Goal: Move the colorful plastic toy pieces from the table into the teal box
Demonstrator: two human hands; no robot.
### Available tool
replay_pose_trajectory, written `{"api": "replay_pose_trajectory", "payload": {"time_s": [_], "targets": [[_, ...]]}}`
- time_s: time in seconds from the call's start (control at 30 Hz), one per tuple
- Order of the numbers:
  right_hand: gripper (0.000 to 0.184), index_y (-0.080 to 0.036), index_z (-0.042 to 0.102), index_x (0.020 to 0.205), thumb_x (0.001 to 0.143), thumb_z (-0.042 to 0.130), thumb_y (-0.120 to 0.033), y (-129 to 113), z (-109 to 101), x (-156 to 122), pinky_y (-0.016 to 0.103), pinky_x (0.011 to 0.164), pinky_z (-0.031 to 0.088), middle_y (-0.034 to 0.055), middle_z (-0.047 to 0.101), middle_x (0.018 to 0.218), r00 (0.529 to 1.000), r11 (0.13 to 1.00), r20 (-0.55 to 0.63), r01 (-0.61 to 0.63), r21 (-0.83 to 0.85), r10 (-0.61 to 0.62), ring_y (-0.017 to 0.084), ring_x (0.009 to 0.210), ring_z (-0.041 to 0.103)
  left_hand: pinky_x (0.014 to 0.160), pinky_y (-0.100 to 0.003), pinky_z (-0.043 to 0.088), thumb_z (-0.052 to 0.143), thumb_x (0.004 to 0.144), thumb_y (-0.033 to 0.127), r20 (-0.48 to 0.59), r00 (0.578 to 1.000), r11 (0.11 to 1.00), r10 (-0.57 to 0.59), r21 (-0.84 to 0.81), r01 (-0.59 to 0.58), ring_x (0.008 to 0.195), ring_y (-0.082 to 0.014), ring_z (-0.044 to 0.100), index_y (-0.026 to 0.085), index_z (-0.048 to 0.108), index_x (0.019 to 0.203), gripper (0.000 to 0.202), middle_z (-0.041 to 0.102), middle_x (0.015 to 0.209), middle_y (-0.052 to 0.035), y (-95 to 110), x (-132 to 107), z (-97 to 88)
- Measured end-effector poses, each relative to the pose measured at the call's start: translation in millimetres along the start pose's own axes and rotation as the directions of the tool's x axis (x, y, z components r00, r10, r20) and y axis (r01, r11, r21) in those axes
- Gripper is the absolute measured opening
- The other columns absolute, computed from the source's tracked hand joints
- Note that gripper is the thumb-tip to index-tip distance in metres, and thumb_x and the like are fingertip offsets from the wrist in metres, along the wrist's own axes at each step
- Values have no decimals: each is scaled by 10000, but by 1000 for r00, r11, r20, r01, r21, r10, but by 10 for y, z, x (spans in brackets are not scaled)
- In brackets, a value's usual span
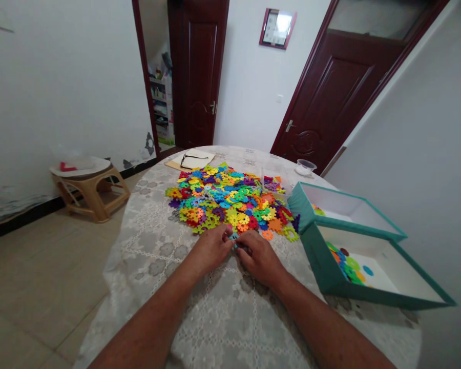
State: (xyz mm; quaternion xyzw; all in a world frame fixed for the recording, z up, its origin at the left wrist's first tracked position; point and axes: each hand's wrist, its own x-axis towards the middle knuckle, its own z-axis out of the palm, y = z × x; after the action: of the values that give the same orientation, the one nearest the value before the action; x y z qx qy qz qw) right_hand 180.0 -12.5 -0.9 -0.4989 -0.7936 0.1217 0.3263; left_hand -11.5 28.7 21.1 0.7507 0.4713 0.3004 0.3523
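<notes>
A heap of small plastic snowflake-shaped discs (230,197) in many colours lies on a round table covered with a lace cloth (157,256). My left hand (211,248) and my right hand (258,256) meet at the heap's near edge, fingers pinched together on a light blue disc (233,237) between them. Both hands rest on the cloth. What else the fingers hold is hidden.
Two teal boxes stand at the right: the nearer box (372,271) holds a few discs, the farther box (341,207) one or two. A notepad with glasses (192,160) and a small clear bowl (305,166) lie at the far edge. A low stool (90,187) stands at left.
</notes>
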Motion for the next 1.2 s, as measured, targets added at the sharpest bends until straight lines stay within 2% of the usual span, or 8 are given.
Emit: {"api": "replay_pose_trajectory", "payload": {"time_s": [0.2, 0.3, 0.4, 0.57, 0.73, 0.9, 1.1, 1.2], "targets": [[126, -243, 715, 1017, 965, 602, -224, -51, -58, 15, 318, 863, 489, 45, 703, 990, 994, 988, 101, 18, 153, -33, 201, 953, 637, 652, -268, 375, 573, 862, 203, -36, 999, 1000, 7, -10, -7, 747, -156, 565, 198, 599, 888, 37, 637, 802, -2, -84, -55, -40], [156, -237, 715, 972, 977, 584, -322, -24, -81, 34, 296, 770, 508, 23, 706, 858, 984, 945, 44, -176, 275, 170, 186, 827, 654, 637, -259, 383, 528, 866, 174, -45, 998, 998, -49, -50, 47, 718, -153, 563, 198, 612, 1074, 226, 619, 778, 17, -110, -66, -112], [245, -223, 662, 942, 973, 565, -445, 69, -79, 59, 254, 552, 462, -21, 620, 650, 907, 779, 76, -397, 484, 415, 151, 576, 576, 634, -257, 387, 514, 869, 183, -1, 997, 996, -73, -44, 73, 707, -154, 564, 192, 649, 1053, 229, 628, 763, 15, -103, -68, -195], [326, -238, 583, 1049, 890, 636, -518, 229, -41, 88, 211, 418, 390, -45, 634, 733, 828, 528, 111, -447, 722, 550, 113, 489, 514, 633, -261, 365, 509, 863, 179, 43, 997, 998, -66, 9, 66, 737, -161, 562, 190, 642, 900, 138, 636, 781, 5, -81, -72, -236], [284, -217, 659, 1014, 945, 578, -481, 239, -56, 95, 218, 472, 381, -50, 578, 657, 872, 736, 60, -445, 511, 486, 120, 515, 500, 677, -278, 369, 493, 878, 166, 64, 998, 998, -26, 65, 22, 797, -181, 590, 196, 649, 906, 161, 676, 855, -20, -127, -63, -193], [220, -207, 719, 888, 933, 580, -372, 223, -170, 173, 250, 667, 454, 11, 705, 842, 938, 911, -12, -333, 244, 346, 170, 792, 622, 695, -290, 354, 565, 875, 208, 70, 997, 993, -37, 116, 28, 828, -201, 602, 200, 659, 923, 107, 697, 905, -41, -167, -51, -178], [227, -193, 658, 714, 834, 667, -386, 483, -485, 506, 200, 424, 303, -61, 527, 497, 846, 802, 167, -533, 268, 506, 103, 438, 448, 712, -292, 351, 605, 842, 191, 86, 995, 994, -43, 100, 34, 851, -210, 608, 220, 672, 954, 133, 717, 941, -47, -134, -86, -169], [205, -198, 617, 676, 735, 745, -347, 708, -694, 888, 198, 394, 347, -54, 530, 483, 798, 720, -5, -541, 435, 602, 106, 418, 459, 721, -289, 361, 585, 856, 198, 99, 994, 996, -41, 80, 33, 867, -215, 618, 233, 671, 961, 140, 722, 938, -47, -137, -97, -170]]}}
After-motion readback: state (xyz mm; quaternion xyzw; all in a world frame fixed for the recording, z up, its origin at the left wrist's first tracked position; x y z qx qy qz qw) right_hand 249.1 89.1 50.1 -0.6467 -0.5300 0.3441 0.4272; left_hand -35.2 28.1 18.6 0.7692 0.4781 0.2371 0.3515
